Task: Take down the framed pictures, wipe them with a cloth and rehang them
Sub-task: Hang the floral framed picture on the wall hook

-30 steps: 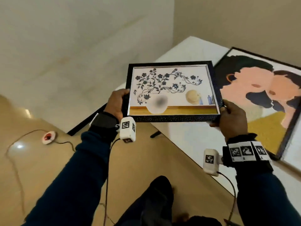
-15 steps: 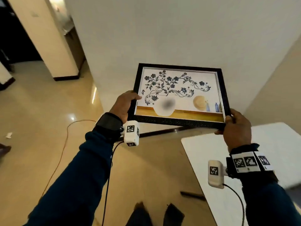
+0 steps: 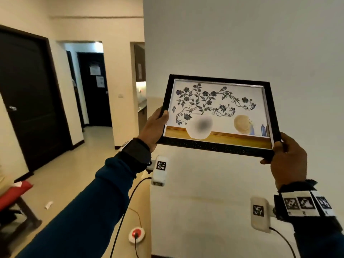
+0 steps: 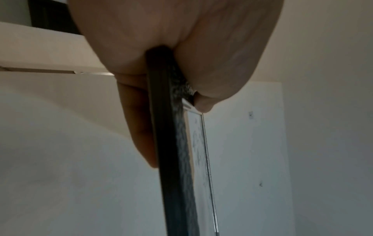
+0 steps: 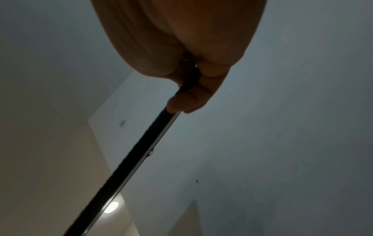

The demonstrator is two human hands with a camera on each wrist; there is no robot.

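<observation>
Up high, holding picture frame by both side edges: left hand, right hand, fingers curled round, bare white wall just beyond.

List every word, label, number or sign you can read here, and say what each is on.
No readable words or numbers.
Papers on the dark door: print too small and blurred to read.
Wrist camera tags and right wristband: black-and-white square code patterns only, no letters.
Framed picture, held by left hand and right hand: flowers and a vase, no text.
</observation>
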